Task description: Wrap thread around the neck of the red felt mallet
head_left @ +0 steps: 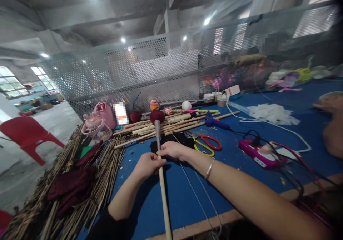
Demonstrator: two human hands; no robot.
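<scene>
A pale wooden stick (164,193) stands slanted before me, its lower end near the table's front edge. On its far end sits a dark red ball (157,117), with a grey wrapped stretch (158,134) below it. My left hand (148,165) is closed, thumb and fingers pinching the stick from the left. Just above, my right hand (173,150) is closed on the same stick, around the lower end of the grey stretch. Black cloth (184,140) lies behind my right hand. Scissors (206,145) with red and yellow handles rest to its right.
Wooden sticks (144,130) lie across the table's back, near a blue glue gun (215,121). Bundled twigs (104,175) and dark red cloth (73,186) are left. A purple power strip (258,154) with cables and white strips (270,114) are right, near another person's arm (333,125).
</scene>
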